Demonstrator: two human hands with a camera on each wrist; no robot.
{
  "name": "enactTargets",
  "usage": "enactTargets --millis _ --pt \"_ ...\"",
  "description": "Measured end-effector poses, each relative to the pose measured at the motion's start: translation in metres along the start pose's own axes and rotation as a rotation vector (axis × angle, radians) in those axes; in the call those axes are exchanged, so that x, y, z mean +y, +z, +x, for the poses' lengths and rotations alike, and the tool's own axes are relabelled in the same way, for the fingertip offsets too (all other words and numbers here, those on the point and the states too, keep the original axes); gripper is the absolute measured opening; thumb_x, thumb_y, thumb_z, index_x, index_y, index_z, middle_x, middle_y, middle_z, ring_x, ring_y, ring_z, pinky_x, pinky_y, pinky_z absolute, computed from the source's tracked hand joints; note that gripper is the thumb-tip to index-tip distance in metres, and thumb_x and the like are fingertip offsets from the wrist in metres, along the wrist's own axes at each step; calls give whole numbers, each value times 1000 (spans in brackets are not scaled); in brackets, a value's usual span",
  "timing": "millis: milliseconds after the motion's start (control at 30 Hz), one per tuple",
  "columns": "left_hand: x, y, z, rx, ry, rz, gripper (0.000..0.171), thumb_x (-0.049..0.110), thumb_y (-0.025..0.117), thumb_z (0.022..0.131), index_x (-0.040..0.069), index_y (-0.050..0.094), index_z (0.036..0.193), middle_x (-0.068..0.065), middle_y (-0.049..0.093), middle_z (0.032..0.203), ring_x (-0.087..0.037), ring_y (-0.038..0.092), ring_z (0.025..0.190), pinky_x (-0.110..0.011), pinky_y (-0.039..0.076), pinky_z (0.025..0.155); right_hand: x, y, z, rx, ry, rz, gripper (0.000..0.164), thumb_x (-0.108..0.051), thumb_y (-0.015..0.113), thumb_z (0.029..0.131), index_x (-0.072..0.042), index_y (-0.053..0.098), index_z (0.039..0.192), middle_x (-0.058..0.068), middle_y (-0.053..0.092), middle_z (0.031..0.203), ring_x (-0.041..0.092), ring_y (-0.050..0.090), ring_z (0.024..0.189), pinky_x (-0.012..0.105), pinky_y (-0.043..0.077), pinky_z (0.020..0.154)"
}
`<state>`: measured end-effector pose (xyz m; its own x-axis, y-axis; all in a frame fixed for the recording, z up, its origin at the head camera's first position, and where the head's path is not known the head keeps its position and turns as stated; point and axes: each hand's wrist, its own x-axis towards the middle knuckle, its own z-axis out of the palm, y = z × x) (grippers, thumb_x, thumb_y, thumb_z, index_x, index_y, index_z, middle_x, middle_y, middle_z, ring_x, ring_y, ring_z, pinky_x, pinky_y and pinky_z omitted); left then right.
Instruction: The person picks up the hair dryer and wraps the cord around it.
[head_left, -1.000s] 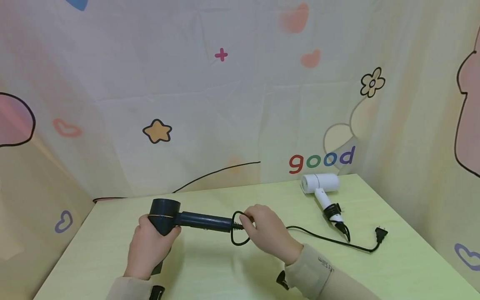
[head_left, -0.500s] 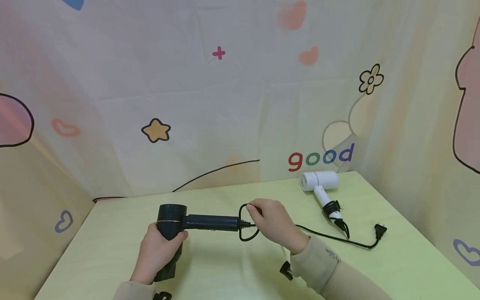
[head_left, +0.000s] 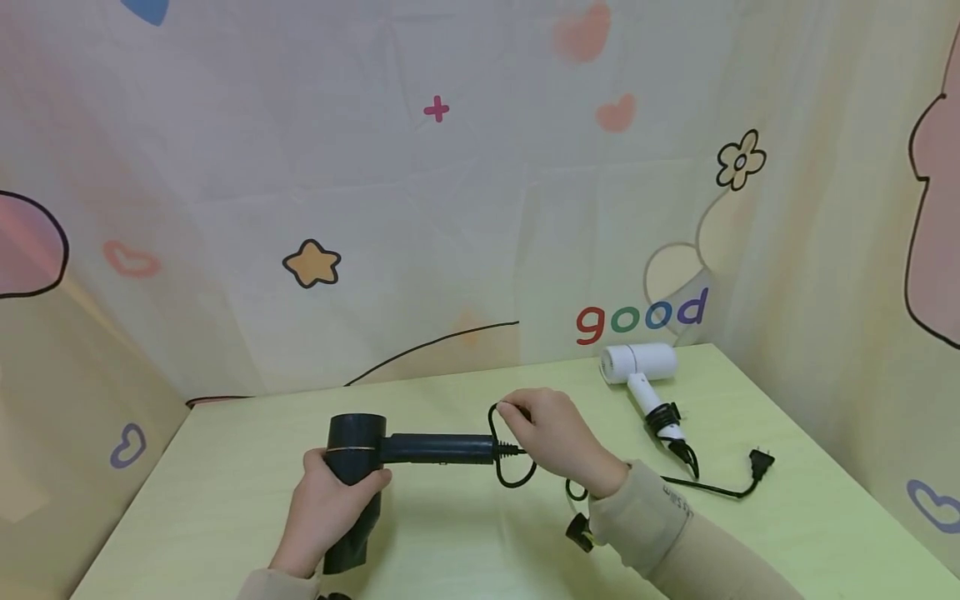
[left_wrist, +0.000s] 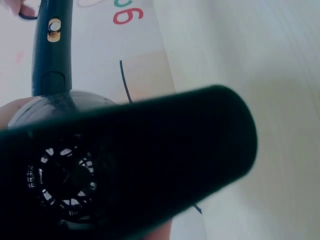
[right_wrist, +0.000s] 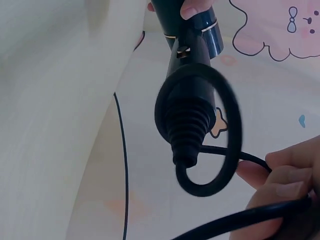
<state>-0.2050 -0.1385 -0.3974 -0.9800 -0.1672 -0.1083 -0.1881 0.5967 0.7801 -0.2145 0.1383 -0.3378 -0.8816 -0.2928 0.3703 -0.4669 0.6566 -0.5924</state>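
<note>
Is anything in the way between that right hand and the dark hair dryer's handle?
Only the black cord, which the right hand holds, looped at the end of the handle. Nothing else visible stands between them; the white hair dryer lies off to the side.

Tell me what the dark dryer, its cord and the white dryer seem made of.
Dark dryer: probably hard plastic, smooth, with glints on its barrel.
Cord: likely rubbery plastic, fairly matte, curled smoothly.
White dryer: apparently plastic, smooth, a seam round its barrel.
</note>
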Motion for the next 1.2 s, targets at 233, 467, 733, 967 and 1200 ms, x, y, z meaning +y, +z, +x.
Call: enactTargets --millis 233,467,733,967,1200 --pt "5 9 -8 42 83 47 92 42 74 74 -4 22 134 -19 62 92 -23 60 68 -32 44 55 -1 -1 8 3 13 36 33 -12 54 95 -10 52 62 -7 30 51 5 28 45 20 27 49" --pt "6 18 -11 85 139 105 88 38 75 73 -4 25 133 -15 62 83 -21 57 62 -30 40 50 -8 -2 8 -16 26 88 36 -14 53 96 -10 49 60 -6 27 52 6 24 45 20 25 49" --pt "2 17 -8 125 135 118 91 42 74 74 -7 24 131 -20 61 85 -24 58 64 -32 40 51 -27 -7 -4 10 3 225 20 -16 55 95 -11 69 82 -5 33 53 3 27 45 19 29 48" --pt "0 12 -3 164 74 61 89 45 69 78 -6 22 133 -22 61 90 -26 60 66 -32 43 54 -47 -1 -28 -11 -27 342 20 -18 56 95 -6 72 99 -4 41 58 3 33 49 19 33 49" --pt "-1 -1 2 143 24 -27 101 58 65 79 -9 17 137 -28 55 103 -32 60 79 -34 46 58 -53 9 -54 -87 -27 411 28 -21 54 97 -5 68 114 -4 47 65 -1 37 51 18 39 51"
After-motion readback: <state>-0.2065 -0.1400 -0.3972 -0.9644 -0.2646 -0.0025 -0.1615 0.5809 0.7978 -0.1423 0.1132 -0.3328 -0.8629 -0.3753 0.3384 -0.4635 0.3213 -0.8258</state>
